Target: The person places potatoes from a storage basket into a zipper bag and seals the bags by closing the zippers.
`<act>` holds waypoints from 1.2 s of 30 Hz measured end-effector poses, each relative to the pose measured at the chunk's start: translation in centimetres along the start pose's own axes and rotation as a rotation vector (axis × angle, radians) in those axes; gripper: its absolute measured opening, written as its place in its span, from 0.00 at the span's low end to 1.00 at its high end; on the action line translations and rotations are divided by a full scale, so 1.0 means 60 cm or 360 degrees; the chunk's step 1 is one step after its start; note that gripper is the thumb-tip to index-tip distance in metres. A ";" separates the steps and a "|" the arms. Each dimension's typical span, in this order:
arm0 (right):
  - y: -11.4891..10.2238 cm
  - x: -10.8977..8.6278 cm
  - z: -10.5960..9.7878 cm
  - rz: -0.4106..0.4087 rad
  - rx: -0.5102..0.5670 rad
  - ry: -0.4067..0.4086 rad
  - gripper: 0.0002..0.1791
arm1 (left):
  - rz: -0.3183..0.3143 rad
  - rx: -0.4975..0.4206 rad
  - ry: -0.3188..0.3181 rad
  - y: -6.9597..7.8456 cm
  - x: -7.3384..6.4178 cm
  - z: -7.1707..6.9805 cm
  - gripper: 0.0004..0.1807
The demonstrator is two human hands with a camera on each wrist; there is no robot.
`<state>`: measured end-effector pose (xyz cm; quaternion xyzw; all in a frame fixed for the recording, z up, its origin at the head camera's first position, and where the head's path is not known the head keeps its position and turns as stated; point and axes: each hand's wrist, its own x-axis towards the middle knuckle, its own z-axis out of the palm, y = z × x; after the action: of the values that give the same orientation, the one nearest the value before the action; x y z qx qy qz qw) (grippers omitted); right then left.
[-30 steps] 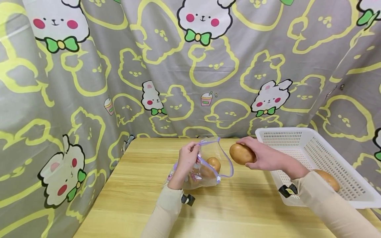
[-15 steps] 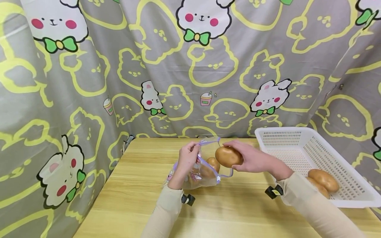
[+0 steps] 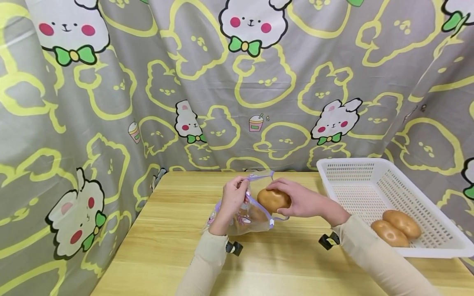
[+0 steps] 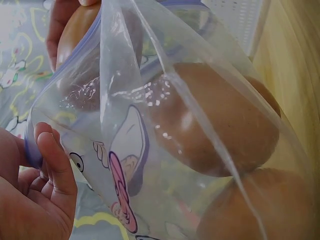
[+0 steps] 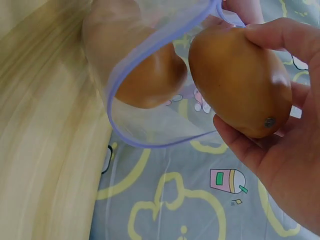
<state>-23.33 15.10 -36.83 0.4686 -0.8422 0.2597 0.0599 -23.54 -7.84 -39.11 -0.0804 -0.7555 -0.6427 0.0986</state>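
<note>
A clear zip bag (image 3: 255,224) with a purple edge and cartoon prints lies on its side, mouth facing right. My left hand (image 3: 235,196) pinches its upper rim between thumb and fingers. At the mouth my right hand (image 3: 305,200) grips a smooth brown potato (image 3: 273,200), thumb on one side and fingers on the other. The far end of this potato sits just within the opening. A dark spot marks its near end in the right wrist view. Through the plastic, the left wrist view shows a potato (image 4: 215,122) and another potato (image 4: 260,207) inside, with part of one more behind.
To the right stands a white perforated basket (image 3: 364,195) with two potatoes (image 3: 401,224) in its near part. The wooden table (image 3: 166,234) runs back to a grey patterned curtain (image 3: 274,102), which also hangs at both sides.
My right hand has carried the potato left from beside the basket to the bag's mouth. My left hand keeps its hold on the rim. Both basket potatoes now show fully.
</note>
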 end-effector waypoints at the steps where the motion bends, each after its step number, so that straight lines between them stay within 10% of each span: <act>1: -0.001 0.001 0.002 0.0018 -0.0003 0.0001 0.34 | 0.0006 0.0000 0.0003 -0.001 0.000 0.001 0.11; 36: 0.000 0.027 0.044 0.0234 0.0080 0.0197 0.33 | 0.0009 -0.0043 -0.0063 0.057 -0.021 -0.005 0.11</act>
<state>-23.84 12.52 -38.54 0.3900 -0.8622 0.3130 0.0808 -21.48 -7.59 -36.12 -0.0965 -0.7484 -0.6508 0.0843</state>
